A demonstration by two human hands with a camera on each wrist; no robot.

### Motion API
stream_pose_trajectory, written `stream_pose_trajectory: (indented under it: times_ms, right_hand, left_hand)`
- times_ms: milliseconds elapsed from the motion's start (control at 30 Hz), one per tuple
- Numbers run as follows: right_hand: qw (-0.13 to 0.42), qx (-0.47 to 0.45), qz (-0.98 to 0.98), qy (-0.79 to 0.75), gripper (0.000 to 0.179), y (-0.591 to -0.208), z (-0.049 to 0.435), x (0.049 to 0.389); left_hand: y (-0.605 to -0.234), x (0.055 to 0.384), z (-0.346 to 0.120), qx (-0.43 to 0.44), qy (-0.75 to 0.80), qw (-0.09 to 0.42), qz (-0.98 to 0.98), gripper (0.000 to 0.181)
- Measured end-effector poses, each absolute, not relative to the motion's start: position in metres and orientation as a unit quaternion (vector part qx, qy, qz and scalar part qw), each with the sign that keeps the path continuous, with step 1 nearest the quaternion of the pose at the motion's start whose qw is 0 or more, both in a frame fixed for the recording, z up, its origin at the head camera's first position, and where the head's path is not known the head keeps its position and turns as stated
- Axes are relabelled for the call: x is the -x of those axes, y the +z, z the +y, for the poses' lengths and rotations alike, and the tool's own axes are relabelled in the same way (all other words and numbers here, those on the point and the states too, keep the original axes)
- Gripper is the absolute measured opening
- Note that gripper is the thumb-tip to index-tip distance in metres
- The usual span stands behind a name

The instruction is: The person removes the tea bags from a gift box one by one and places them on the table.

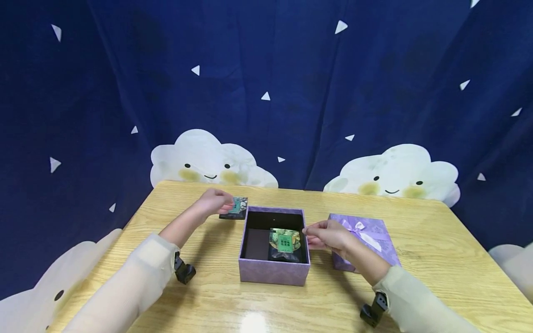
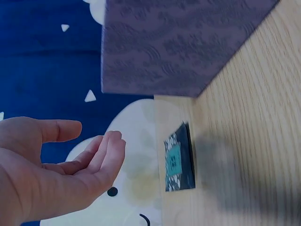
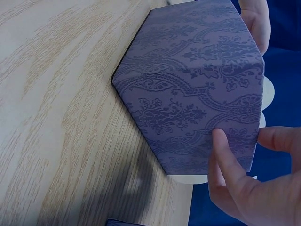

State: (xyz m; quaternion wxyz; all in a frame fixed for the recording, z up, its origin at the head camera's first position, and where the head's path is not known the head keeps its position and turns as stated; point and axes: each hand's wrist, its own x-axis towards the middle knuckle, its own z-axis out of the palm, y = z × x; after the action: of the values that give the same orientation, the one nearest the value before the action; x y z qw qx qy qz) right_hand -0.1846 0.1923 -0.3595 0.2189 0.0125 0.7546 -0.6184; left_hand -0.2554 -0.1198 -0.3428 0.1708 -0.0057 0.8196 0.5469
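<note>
An uncovered purple patterned box (image 1: 273, 272) with a dark inside sits mid-table. Inside it, toward the right, lies a black tea-style packet (image 1: 287, 255) with a green label. My right hand (image 1: 331, 237) pinches the box's right wall, thumb at the rim and fingers against the outer side, as the right wrist view shows. Behind and left of the box, a second black packet (image 2: 176, 162) with a teal label rests on the table. Above that packet in the head view, my left hand (image 1: 213, 202) holds nothing, its fingers loosely bent and apart from the packet.
The purple lid (image 1: 385, 243) with a light ribbon bow lies right of the box, partly behind my right hand. A wooden table (image 1: 208, 300) carries everything. A dark blue curtain (image 1: 233, 111) with white triangles and clouds hangs at its back edge.
</note>
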Motion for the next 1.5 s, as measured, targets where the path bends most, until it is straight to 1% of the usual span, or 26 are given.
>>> stream_pose_trajectory:
  times_ms: [467,700,933,1167,1500]
  right_hand:
    - [0.222,-0.014,0.745,-0.629,0.039,-0.361,0.193,0.185]
    - [0.224,-0.013,0.741,-0.633,0.039,-0.36,0.193,0.185]
    - [0.223,-0.014,0.743,-0.631,0.039,-0.36,0.192,0.185]
    - [0.224,-0.013,0.743,-0.63,0.04,-0.361,0.193,0.185]
    - [0.221,-0.014,0.75,-0.623,0.041,-0.36,0.192,0.185]
  left_hand:
    - [-0.324,0.242,-0.102,-0.008,0.624,0.224,0.749,0.045]
    - [-0.31,0.234,-0.087,-0.003,0.631,0.237,0.739,0.045]
    - [-0.3,0.228,-0.068,-0.003,0.609,0.253,0.751,0.039]
    - [-0.301,0.223,-0.044,-0.008,0.592,0.274,0.758,0.037]
    - [-0.316,0.215,-0.019,0.024,0.564,0.293,0.771,0.036]
